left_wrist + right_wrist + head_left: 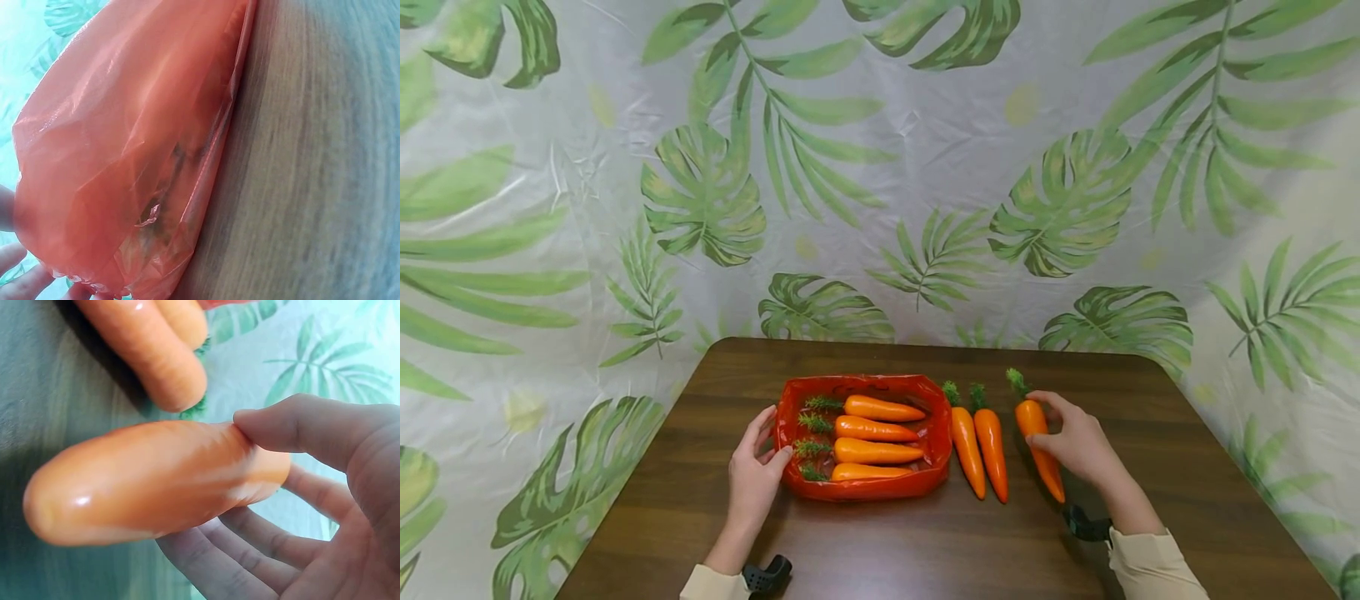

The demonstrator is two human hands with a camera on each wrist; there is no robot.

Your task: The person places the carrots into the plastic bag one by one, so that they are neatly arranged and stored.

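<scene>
A red plastic-lined tray [865, 492] sits on the table with several orange carrots [880, 452] in it, leafy ends to the left. My left hand [756, 471] rests at the tray's left end, fingers and thumb spread against the rim. In the left wrist view, red plastic [125, 125] fills much of the picture, with fingertips [28, 284] along its edge. Thumb and fingers of my right hand [1075, 442] pinch a carrot [137, 481] by its thick upper part, tip towards me. Whether it touches the table I cannot tell.
Two more carrots [967, 454] lie side by side between the tray and my right hand, tips towards me. The dark wooden table [865, 550] ends at the back against a leaf-patterned sheet [925, 167]. A black band [1086, 525] is on my right wrist.
</scene>
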